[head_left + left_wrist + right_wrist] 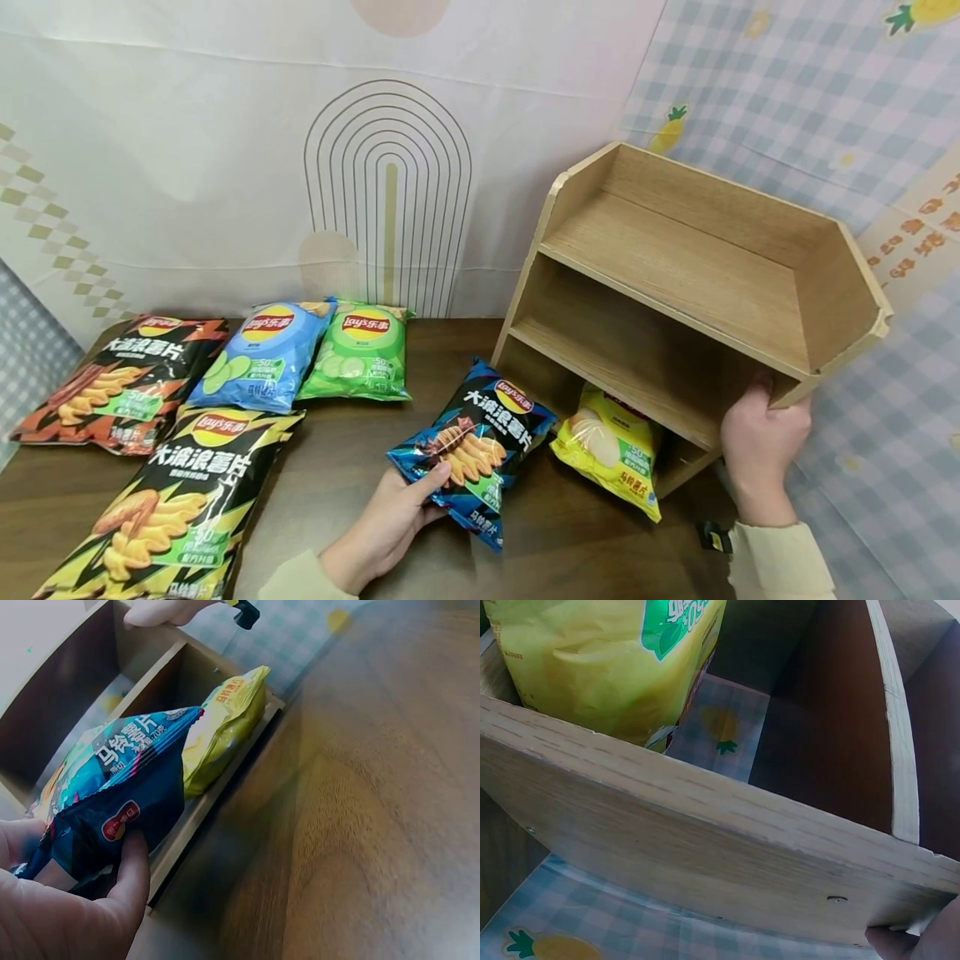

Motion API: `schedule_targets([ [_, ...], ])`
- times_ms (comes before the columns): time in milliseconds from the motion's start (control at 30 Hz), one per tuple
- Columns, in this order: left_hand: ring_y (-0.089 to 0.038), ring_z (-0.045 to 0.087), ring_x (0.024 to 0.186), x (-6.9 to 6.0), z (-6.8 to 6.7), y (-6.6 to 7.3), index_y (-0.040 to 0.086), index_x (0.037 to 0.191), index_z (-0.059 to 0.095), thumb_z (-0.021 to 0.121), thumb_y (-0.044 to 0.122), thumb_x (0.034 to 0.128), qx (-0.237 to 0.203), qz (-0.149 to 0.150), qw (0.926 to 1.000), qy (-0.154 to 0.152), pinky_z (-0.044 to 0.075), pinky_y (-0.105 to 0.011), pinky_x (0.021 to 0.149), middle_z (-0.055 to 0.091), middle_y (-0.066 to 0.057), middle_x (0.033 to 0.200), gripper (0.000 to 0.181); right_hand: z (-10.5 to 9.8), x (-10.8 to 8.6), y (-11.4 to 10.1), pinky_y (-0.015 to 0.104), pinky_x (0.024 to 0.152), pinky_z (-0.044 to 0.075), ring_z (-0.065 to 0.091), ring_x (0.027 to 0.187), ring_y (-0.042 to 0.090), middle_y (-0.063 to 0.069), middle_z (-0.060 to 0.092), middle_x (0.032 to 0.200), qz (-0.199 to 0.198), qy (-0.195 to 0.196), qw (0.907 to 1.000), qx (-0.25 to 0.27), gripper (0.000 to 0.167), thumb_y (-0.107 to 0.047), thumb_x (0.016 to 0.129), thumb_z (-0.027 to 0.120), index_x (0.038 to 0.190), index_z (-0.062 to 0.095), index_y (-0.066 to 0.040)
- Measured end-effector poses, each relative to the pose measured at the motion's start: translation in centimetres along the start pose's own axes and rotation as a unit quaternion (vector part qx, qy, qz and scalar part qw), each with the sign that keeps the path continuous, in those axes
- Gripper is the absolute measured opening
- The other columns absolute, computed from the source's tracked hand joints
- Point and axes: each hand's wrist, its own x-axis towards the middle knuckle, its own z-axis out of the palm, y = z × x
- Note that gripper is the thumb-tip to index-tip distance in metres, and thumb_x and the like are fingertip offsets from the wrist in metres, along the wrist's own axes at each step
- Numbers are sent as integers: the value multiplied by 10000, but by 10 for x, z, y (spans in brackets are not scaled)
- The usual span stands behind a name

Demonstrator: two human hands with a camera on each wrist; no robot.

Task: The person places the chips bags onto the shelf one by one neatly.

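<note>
- L hand (390, 518), lower ctr of head view: thumb + fingers pinch dk blue bag (480, 446) near its lower L edge; bag is tilted, at the bottom L opening of the shelf unit (697, 250).
- R hand (765, 442), right of frame: grips shelf unit's right side.
- Yellow bag (611, 450), right of ctr: leans in bottom compartment, lower end poking out past the front.
- Risk: dk blue bag could snag on yellow bag & shove it askew, b/c gap beside it looks tight.
- Risk: off-ctr pinch poss. lets dk blue bag swing or slip; a hard squeeze might crush chips.
- Risk: unit may shift if R hand pulls unevenly.
- Hidden: yellow bag's top, under the board; most R fingers; L fingers behind bag.
- Can't tell if the two bags touch.
- Black/yellow bag (176, 508), lower L: cut off by frame edge.
</note>
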Motion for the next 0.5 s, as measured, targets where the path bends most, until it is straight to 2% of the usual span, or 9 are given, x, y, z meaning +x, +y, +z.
schedule_targets([
  [200,-268,591,1132,9,8,-3,3,1461,321,642,295,946,-22,4,9998,-187,486,-439,933,541,-172,1341,673,0,0,1,312,964,407,533,1026,219,129,612,1156,2,19,10000,-53,340,-246,966,478,1268,588,-134],
  [500,-269,584,1138,14,20,-2,16,1464,315,636,301,950,-77,0,9991,-429,483,-447,933,537,-165,1342,671,0,0,1,302,981,404,538,1061,221,135,613,1171,7,41,10000,-55,339,-236,964,490,1271,583,-127],
])
